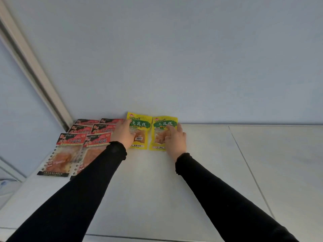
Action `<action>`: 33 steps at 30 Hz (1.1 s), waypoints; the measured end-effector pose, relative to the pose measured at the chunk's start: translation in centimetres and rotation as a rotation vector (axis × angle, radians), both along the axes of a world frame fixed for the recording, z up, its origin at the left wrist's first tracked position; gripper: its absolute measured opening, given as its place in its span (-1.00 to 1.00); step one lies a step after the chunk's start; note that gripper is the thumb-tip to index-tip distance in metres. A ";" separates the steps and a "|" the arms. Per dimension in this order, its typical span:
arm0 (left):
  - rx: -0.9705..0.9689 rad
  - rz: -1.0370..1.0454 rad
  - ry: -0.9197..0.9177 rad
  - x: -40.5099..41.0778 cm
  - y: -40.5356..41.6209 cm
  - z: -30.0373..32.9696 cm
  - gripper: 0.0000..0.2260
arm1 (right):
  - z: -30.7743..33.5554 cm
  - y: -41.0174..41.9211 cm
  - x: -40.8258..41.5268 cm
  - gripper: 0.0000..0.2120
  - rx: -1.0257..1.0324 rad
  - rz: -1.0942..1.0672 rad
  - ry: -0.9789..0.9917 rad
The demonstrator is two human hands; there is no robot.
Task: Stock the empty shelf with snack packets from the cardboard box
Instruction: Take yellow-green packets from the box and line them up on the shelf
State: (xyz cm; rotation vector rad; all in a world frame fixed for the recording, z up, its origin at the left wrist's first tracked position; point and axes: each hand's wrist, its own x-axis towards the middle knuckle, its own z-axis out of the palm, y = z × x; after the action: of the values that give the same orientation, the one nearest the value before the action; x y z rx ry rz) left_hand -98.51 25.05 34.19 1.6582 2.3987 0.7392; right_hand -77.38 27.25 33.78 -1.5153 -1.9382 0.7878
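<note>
Two yellow snack packets lie flat side by side at the back of the white shelf (157, 180), against the wall. My left hand (123, 133) rests on the left yellow packet (141, 126), fingers spread over its left edge. My right hand (174, 138) presses flat on the right yellow packet (161, 130). Several red snack packets (70, 147) lie in two overlapping columns at the shelf's left end, beside my left forearm. The cardboard box is out of view.
A white upright post (35, 70) runs diagonally at the left, ending at the shelf's back left corner. A seam (248, 165) divides the shelf board on the right. The pale wall (174, 58) closes the back.
</note>
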 end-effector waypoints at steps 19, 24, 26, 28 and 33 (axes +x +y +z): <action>0.128 -0.135 0.146 3.0 -2.7 2.5 -0.69 | 1.4 -1.7 2.9 -0.60 0.123 0.044 -0.103; 0.187 -0.297 0.120 8.0 -4.2 4.1 -0.68 | 2.5 -5.1 9.0 -0.67 0.241 -0.030 -0.179; 0.208 -0.366 0.099 10.5 -4.7 4.2 -0.70 | 2.4 -7.2 12.1 -0.68 0.254 -0.089 -0.210; 0.218 -0.438 0.093 13.5 -5.6 4.2 -0.71 | 2.2 -9.7 15.3 -0.67 0.250 -0.160 -0.234; 0.227 -0.669 0.066 21.7 -10.0 3.1 -0.74 | 1.4 -18.1 23.0 -0.67 0.232 -0.355 -0.276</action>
State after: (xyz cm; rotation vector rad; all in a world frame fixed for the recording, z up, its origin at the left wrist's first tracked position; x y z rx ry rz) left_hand -76.79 15.09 37.26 2.4026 1.6406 0.8454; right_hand -54.40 9.18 35.21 -1.8215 -1.7938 0.2020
